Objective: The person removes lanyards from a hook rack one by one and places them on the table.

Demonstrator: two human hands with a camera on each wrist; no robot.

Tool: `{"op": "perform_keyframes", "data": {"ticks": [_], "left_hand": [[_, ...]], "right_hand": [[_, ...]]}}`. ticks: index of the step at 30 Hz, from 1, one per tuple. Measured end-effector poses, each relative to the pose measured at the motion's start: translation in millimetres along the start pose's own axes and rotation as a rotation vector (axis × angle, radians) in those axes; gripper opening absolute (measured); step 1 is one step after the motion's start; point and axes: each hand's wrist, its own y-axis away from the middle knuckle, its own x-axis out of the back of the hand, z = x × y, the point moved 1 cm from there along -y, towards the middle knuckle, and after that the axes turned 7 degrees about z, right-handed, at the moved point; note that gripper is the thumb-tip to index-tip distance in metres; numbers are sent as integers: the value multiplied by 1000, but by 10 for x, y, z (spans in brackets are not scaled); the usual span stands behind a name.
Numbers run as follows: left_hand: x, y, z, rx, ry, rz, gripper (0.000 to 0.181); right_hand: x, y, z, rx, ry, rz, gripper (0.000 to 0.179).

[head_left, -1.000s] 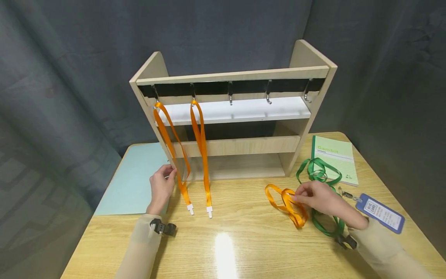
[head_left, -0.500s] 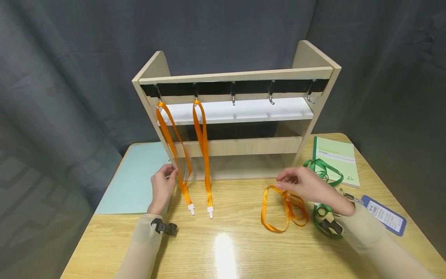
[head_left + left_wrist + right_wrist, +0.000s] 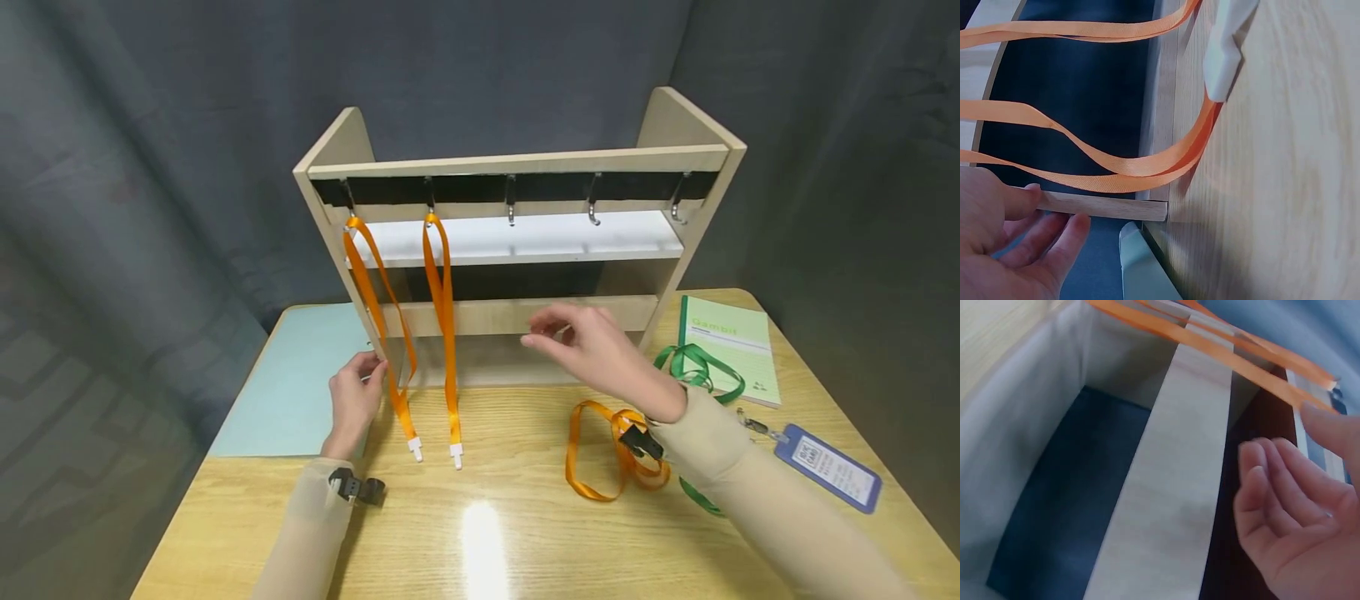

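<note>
My left hand (image 3: 355,396) grips the lower front edge of the left side panel (image 3: 1116,206) of a wooden rack (image 3: 480,164), thumb on one face and fingers on the other. My right hand (image 3: 600,350) is raised in front of the rack's lower right half, fingers loosely bent, with nothing in it. Two orange lanyards hang from the two leftmost hooks, one (image 3: 406,417) beside my left hand and another (image 3: 450,367) to its right, white clips down near the table. Below my right forearm, a third orange lanyard (image 3: 573,454) lies in loose loops on the table.
Three bare metal hooks (image 3: 593,212) line the rack's right part. At right lie a green lanyard (image 3: 697,354), a blue card holder (image 3: 828,471) with a metal clip and a green notebook (image 3: 727,333). A pale blue sheet (image 3: 300,383) covers the table's left back.
My right hand has left the orange lanyard on the table, moving up and left to the rack. That lanyard's loop now spreads further left. My left hand has kept its grip.
</note>
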Motion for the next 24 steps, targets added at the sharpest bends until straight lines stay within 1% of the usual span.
{"op": "perform_keyframes", "data": {"ticks": [8, 13, 18, 20, 24], "left_hand": [[-12, -1, -6, 5, -1, 8, 13], [-15, 2, -15, 3, 0, 9, 13], [-16, 3, -15, -10, 4, 23, 13], [-16, 2, -11, -20, 7, 27, 12], [-21, 2, -12, -29, 4, 31, 12]], "right_hand": [[-145, -309, -161, 165, -84, 199, 23], [-229, -474, -280, 240, -113, 297, 26], [-313, -608, -412, 258, -123, 365, 25], [-339, -654, -463, 249, -126, 387, 25], [-392, -734, -547, 212, -128, 400, 27]]}}
